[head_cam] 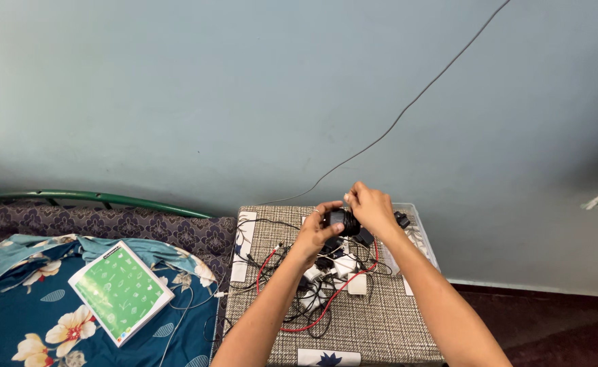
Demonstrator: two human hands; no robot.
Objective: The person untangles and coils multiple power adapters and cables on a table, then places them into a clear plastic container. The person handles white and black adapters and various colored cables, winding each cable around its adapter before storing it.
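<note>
Head view: both hands' grip holds a black coiled cable (343, 221), its ends hidden by fingers.

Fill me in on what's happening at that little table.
A person holds a small black device above a checked-cloth table. The left hand grips it from below while the right hand works at its top. Beneath lies a tangle of black and red cables with white chargers. A green booklet rests on the bed alongside.
</note>
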